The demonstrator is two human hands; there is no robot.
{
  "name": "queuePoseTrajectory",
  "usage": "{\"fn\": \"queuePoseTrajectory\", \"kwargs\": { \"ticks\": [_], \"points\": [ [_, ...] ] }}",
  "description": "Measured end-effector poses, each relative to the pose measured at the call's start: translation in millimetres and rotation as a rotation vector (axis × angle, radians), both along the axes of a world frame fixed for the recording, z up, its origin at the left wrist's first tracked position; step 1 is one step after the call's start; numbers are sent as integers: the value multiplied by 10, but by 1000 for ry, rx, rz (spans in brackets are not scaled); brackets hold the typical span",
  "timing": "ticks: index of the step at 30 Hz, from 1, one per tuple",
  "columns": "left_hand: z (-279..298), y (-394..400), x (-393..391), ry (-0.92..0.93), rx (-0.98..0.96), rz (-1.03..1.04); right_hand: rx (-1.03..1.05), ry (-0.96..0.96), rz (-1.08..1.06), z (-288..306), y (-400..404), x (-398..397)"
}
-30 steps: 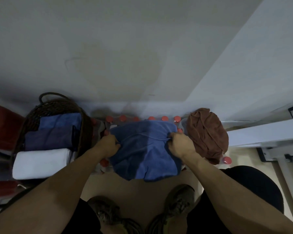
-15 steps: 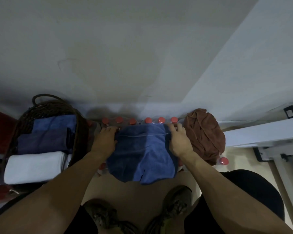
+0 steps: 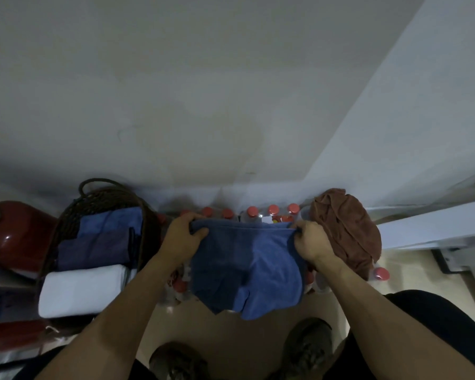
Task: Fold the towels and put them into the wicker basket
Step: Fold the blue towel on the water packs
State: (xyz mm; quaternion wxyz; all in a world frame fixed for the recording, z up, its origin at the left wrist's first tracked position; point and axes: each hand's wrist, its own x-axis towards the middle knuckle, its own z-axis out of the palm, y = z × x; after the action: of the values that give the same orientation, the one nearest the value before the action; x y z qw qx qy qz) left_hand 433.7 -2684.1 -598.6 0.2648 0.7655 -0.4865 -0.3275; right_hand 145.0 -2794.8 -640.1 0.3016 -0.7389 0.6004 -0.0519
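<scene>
Blue terry cloth fills the middle of the view: a blue towel (image 3: pixel 247 270) hangs doubled over, its top edge stretched level between two hands and its ragged lower corners dangling toward six o'clock above the person's shoes (image 3: pixel 307 349). The left hand (image 3: pixel 183 237) grips the towel's upper left corner, fingers curled over the hem and thumb pressed on the front. The right hand (image 3: pixel 310 242) pinches the upper right corner in the same way, knuckles bunched round a fold of cloth. Both forearms reach in from the lower corners of the view.

At nine o'clock from the towel stands the wicker basket (image 3: pixel 99 196), dark brown with a looped handle at its far rim. Inside it lie three folded towels side by side: a lighter blue one (image 3: pixel 113 220) farthest away, a navy one (image 3: pixel 93 249) in the middle, and a white one (image 3: pixel 80 290) nearest the person.

At three o'clock, just beside the right hand, a brown towel (image 3: pixel 346 231) sits crumpled in a heap. Behind the held towel, at twelve o'clock, a row of red bottle caps (image 3: pixel 272 209) lines the foot of the pale wall (image 3: pixel 203 91); more caps show under the towel's left edge. A glossy red object (image 3: pixel 17 237) lies beyond the basket at nine o'clock.
</scene>
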Motion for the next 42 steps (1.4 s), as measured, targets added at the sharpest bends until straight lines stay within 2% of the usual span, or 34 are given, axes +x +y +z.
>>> {"fn": "queuePoseTrajectory", "kwargs": {
  "ticks": [4,6,10,13,15,17,21,23,26,31,33,37,40,42],
  "points": [
    [83,23,-61,-40,-44,88,86,-154,-366,30,-28,-42],
    [113,39,-77,-47,-58,96,124,-162,-423,32,-25,-75],
    [186,96,-128,-39,-117,-23,35,-47,-187,144,75,-29],
    [236,131,-211,-48,-112,-153,-2,-261,116,415,197,171],
    [275,143,-283,-48,-125,-218,79,-375,339,598,313,297],
    [329,168,-377,-41,-142,-263,168,-449,440,767,422,390],
    [484,238,-529,27,-170,-367,269,-602,443,988,559,507],
    [580,238,-526,68,-169,-395,266,-684,388,1063,605,545],
    [678,258,-495,87,-182,-415,205,-689,374,1105,651,577],
    [819,320,-505,59,-335,-209,269,-840,267,1094,730,589],
    [857,307,-482,49,-385,-154,309,-807,247,1079,749,559],
    [893,346,-423,68,-423,-110,319,-465,480,1019,812,465],
    [915,357,-339,48,-458,-79,357,-396,485,1000,880,355],
    [936,337,-280,40,-483,-51,306,-346,470,974,898,249]
  ]
}}
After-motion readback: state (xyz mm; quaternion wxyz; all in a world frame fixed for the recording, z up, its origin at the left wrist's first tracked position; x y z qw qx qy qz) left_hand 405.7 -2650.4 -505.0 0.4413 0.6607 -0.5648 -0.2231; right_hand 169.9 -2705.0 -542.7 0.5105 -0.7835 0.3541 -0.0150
